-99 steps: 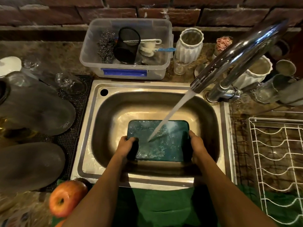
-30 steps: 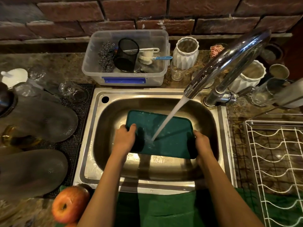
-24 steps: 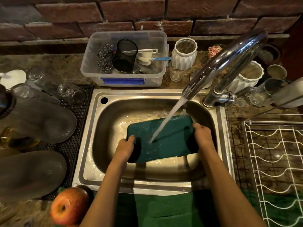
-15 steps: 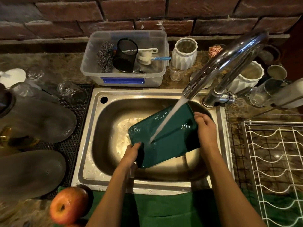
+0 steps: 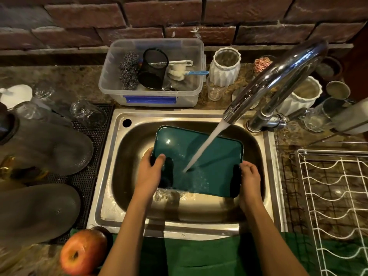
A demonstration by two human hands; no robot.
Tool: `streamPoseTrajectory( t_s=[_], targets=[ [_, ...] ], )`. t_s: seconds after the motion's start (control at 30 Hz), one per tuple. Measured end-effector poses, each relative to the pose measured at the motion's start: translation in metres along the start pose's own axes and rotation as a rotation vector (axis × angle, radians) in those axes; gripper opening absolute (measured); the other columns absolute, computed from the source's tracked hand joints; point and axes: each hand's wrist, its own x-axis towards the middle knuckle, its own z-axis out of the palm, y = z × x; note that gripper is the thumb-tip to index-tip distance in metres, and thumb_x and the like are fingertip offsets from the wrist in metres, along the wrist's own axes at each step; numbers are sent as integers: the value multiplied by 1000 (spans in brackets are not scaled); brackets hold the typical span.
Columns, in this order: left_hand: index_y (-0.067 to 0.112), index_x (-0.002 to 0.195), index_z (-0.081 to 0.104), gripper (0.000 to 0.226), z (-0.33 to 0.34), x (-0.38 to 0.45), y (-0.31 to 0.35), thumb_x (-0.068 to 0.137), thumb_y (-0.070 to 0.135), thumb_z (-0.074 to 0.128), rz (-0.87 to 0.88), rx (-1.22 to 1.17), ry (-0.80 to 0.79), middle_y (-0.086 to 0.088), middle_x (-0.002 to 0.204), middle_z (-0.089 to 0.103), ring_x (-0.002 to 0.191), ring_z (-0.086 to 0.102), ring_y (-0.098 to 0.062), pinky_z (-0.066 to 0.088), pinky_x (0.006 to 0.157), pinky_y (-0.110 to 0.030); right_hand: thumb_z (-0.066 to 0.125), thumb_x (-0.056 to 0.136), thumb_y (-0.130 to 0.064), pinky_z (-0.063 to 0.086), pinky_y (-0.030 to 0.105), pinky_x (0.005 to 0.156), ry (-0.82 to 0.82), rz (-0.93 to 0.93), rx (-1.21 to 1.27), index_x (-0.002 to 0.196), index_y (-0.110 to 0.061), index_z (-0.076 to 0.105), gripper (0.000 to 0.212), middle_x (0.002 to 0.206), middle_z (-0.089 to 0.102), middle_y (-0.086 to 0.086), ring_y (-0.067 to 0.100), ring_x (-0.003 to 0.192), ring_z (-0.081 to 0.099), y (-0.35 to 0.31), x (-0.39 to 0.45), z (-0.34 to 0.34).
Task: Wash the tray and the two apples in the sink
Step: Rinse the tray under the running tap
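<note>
both hands hold the teal tray (image 5: 201, 156) over the steel sink (image 5: 119, 196) basin, left hand (image 5: 150, 173) fingers clamped on its 9 o'clock edge, right hand (image 5: 250, 181) fingers clamped at 4 o'clock; faucet (image 5: 278, 76) water strikes the tray centre; one red apple (image 5: 83, 253) sits at the sink's 7 o'clock

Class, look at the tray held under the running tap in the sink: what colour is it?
The tray is dark teal green, plain with no pattern, seen in the head view.
</note>
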Motion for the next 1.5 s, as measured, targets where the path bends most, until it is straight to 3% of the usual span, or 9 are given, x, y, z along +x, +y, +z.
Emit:
streamPoseTrajectory(
  t_s=[0.17,0.4,0.63,0.73,0.97,1.1,1.23,1.37,1.5],
  targets=[
    [15,118,61,25,4,2,21,99,29,54,11,251,11,-5,108,70,101,67,-24,57,87,-44,50,100,-33,48,57,104,-37,190,-120,116,-19,62,24,123,64,13,35,116,60,18,1,5],
    [1,112,59,43,-12,8,-6,97,41,53,-232,415,84,-14,102,64,96,62,-33,51,82,-40,49,99,-37,54,37,71,-73,263,-214,114,-11,64,34,106,70,14,32,98,65,12,-2,16],
    [-1,123,52,48,-38,-7,-42,99,40,51,-411,311,134,-23,120,60,107,60,-39,49,99,-51,52,90,-38,52,48,79,-110,23,-309,81,-21,65,23,92,69,7,30,93,63,-20,-22,45],
    [-2,140,41,56,-41,-14,-49,100,36,51,-444,200,163,-20,124,55,108,56,-35,48,98,-48,53,89,-41,55,48,86,-144,-114,-318,104,-26,69,27,98,71,1,25,96,66,-31,-35,53],
    [14,148,38,53,-41,-15,-42,101,33,52,-340,-64,247,2,98,54,81,54,-11,42,60,-29,53,100,-13,48,7,61,-169,-324,-103,117,-23,66,23,102,67,-14,-11,82,64,-35,-53,45],
    [20,144,46,47,-39,-12,-32,99,32,55,-240,-103,276,5,103,57,83,54,-7,43,63,-26,51,102,-18,53,12,69,-129,-281,-32,116,-26,66,23,104,69,-23,-6,94,66,-19,-51,33],
    [20,145,47,48,-39,-11,-18,99,30,57,-112,-72,244,-4,131,56,113,57,-20,49,96,-37,52,100,-19,53,30,81,-37,-143,79,115,-27,68,23,110,72,-8,14,105,68,2,-45,26],
    [26,140,49,39,-32,-13,-1,101,30,53,10,18,185,5,123,58,98,57,2,45,73,-11,52,98,-22,55,36,74,30,23,141,108,-28,68,19,106,72,-3,20,101,68,20,-41,24],
    [21,148,43,50,-27,-12,8,102,38,47,42,180,164,-4,145,49,125,50,-18,39,96,-30,51,99,-28,59,46,83,29,152,74,109,-23,70,22,108,72,4,26,102,69,24,-39,27]
  ],
)
